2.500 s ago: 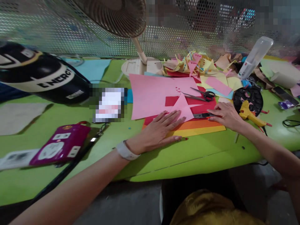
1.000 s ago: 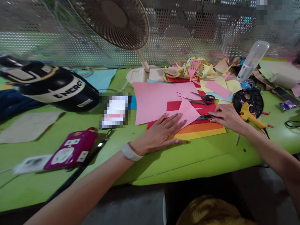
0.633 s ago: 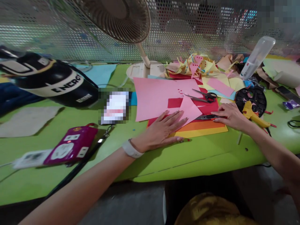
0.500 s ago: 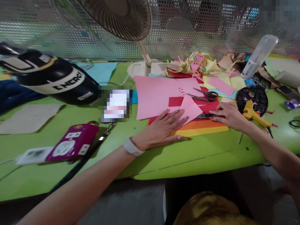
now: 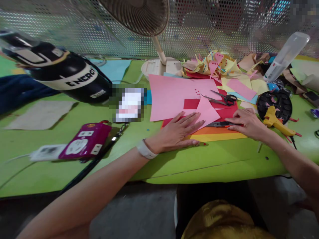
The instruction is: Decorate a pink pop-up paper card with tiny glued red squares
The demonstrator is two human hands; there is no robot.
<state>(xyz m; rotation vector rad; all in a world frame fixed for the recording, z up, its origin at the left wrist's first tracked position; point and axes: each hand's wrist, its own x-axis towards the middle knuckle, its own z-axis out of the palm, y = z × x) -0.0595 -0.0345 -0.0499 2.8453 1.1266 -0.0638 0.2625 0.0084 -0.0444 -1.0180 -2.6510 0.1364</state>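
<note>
My left hand [image 5: 178, 132] lies flat with fingers stretched out over the lower edge of a pink paper piece [image 5: 208, 111] and the sheets below it. My right hand [image 5: 249, 124] is closed round the end of a dark utility knife [image 5: 219, 124], which lies low over the stacked paper, its tip beside the pink piece. Under both hands is a stack with red, orange and yellow paper [image 5: 214, 136]. A large pink sheet [image 5: 169, 96] lies behind, with a small red strip [image 5: 190, 103] and several red dots on it. Black scissors [image 5: 228, 99] rest open-bladed on the paper.
Paper scraps [image 5: 214, 64] are heaped at the back. To the right are a yellow glue gun [image 5: 276, 120], a black palette [image 5: 285, 106] and a clear bottle [image 5: 286, 58]. A black bottle [image 5: 74, 78], fan base [image 5: 159, 68] and maroon power bank [image 5: 86, 141] stand left.
The view has shifted, so everything sits a little farther right and higher in the picture. Both hands keep nearly the same places on the paper, and the knife stays in the right hand.
</note>
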